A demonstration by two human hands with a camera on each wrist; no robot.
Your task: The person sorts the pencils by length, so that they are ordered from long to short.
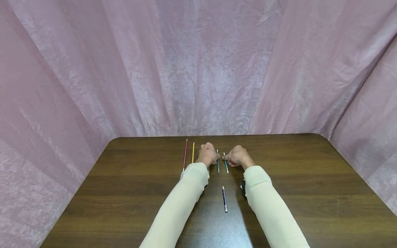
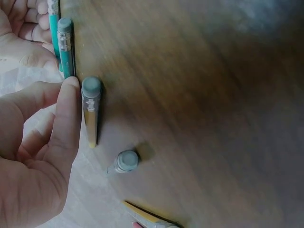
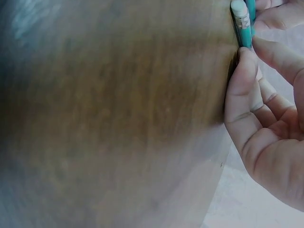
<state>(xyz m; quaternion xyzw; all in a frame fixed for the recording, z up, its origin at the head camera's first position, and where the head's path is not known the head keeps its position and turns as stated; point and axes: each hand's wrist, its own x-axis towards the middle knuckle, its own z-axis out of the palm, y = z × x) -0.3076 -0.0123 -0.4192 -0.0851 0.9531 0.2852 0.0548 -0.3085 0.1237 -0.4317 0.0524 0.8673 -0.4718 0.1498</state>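
Note:
Near the back of the table, my left hand (image 1: 207, 153) pinches a teal pencil with a grey eraser (image 2: 67, 52) between thumb and finger. Close to its right, my right hand (image 1: 238, 155) pinches a green pencil with a white eraser (image 3: 244, 31). Both pencils lie nearly parallel, points toward the back edge, with a small gap between them. Left of the left hand are a yellow pencil (image 1: 193, 151) and a dark red pencil (image 1: 185, 155). In the left wrist view, a yellowish pencil with a grey eraser (image 2: 91, 111) lies right beside the fingertips.
A dark blue pencil (image 1: 224, 199) lies nearer the front, between my forearms. Another grey eraser end (image 2: 127, 161) shows in the left wrist view. The brown wooden table (image 1: 124, 193) ends at pink curtains (image 1: 198, 69) behind it.

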